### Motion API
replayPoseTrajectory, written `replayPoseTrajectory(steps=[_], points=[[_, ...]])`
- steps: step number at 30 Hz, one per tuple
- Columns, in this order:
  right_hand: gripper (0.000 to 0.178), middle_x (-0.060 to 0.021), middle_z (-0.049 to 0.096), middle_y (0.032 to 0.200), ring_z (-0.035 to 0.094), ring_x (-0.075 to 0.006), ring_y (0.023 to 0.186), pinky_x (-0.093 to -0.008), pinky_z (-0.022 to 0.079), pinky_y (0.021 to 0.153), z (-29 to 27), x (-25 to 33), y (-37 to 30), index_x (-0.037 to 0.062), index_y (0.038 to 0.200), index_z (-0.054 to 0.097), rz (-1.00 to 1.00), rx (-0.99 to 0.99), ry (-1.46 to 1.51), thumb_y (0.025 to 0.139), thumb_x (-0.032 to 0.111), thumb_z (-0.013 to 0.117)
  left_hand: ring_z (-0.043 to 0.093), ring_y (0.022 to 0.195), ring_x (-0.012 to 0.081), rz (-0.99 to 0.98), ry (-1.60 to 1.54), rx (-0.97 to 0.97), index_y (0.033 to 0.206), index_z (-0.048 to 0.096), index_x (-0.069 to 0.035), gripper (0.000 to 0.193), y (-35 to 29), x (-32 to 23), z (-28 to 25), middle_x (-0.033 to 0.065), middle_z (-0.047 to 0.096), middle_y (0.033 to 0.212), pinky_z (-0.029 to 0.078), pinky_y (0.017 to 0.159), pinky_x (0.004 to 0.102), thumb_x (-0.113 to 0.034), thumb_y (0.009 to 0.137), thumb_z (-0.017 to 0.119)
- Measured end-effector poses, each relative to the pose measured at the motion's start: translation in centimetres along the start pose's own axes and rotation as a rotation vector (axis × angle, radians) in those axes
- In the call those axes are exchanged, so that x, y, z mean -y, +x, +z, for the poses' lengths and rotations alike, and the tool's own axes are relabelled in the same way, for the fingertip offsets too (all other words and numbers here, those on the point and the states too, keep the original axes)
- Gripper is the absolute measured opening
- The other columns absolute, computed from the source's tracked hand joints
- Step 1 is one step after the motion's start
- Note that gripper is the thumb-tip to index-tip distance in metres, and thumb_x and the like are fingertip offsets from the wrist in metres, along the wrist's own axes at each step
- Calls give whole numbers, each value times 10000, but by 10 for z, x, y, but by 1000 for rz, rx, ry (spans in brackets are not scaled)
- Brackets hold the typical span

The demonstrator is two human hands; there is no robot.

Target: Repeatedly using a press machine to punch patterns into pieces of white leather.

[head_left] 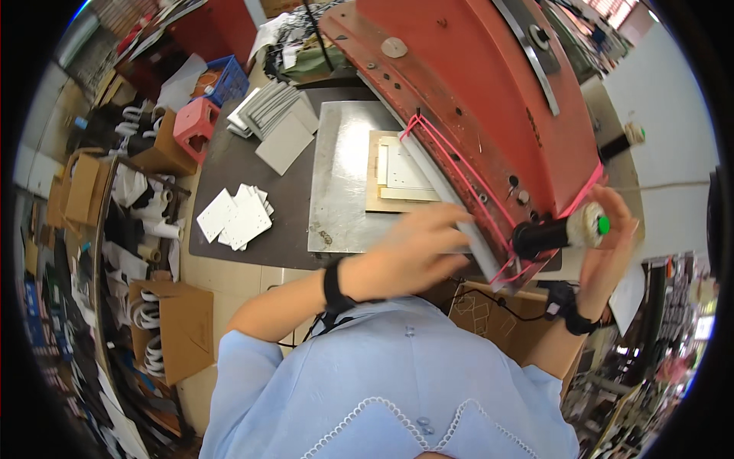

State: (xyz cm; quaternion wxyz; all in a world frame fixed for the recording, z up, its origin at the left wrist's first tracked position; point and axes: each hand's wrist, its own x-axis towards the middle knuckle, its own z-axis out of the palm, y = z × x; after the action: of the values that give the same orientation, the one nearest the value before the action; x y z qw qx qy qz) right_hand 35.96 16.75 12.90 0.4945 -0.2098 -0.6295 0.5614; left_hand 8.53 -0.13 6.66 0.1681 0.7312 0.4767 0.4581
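Observation:
My left hand (417, 249), slightly blurred, reaches over the front edge of a metal plate (336, 168), beside the grey edge bar of a red press arm (459, 99). Its fingers are apart and I see nothing in them. Beyond it, a wooden cutting die (372, 200) lies on the plate with a white sheet (407, 172) in it, partly hidden by the arm. My right hand (609, 237) is open beside the wrapped end of a black handle (541, 239) with a green button (604, 225). Its fingers curve loosely; whether they touch the handle I cannot tell.
Left of the plate are a pile of white punched pieces (243, 218) and a stack of grey-white sheets (284, 141). Pink cord (466, 172) runs along the press arm. A pink stool (196, 126), a blue crate (228, 79) and an open cardboard box (187, 333) stand at left.

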Motion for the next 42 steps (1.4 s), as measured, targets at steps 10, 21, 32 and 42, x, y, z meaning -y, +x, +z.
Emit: replayPoseTrajectory(steps=[10,21,32,42], points=[[513,-164,443,1408,451,-247,1285,-378,296,1119,37,-28,20,-79,1404,350,-241,-477,-290,967,87,560,576,1155,362,-252,539,-47,1042,654,35,239,-23,90,-33,188,634,1204,476,948,419,-123,864,667],[249,-189,567,1228,506,-355,1186,-463,396,975,123,-154,10,-11,1013,655,-275,266,-1096,840,169,650,592,1170,345,-274,516,-115,1082,674,27,242,-35,92,-26,185,642,1215,490,958,399,-89,869,669],[236,-128,672,877,640,-171,734,-297,489,670,159,-147,17,-15,1009,546,309,197,-303,928,186,637,595,1158,313,-346,381,-387,1185,616,16,376,-27,87,-23,185,642,1167,492,952,382,-105,844,716],[336,-106,673,1083,634,-145,953,-282,491,851,135,-138,-12,17,1199,578,412,220,300,1035,284,455,626,839,67,-722,-625,-274,1030,619,-7,167,-29,41,-55,35,690,918,502,751,224,-77,900,697]])
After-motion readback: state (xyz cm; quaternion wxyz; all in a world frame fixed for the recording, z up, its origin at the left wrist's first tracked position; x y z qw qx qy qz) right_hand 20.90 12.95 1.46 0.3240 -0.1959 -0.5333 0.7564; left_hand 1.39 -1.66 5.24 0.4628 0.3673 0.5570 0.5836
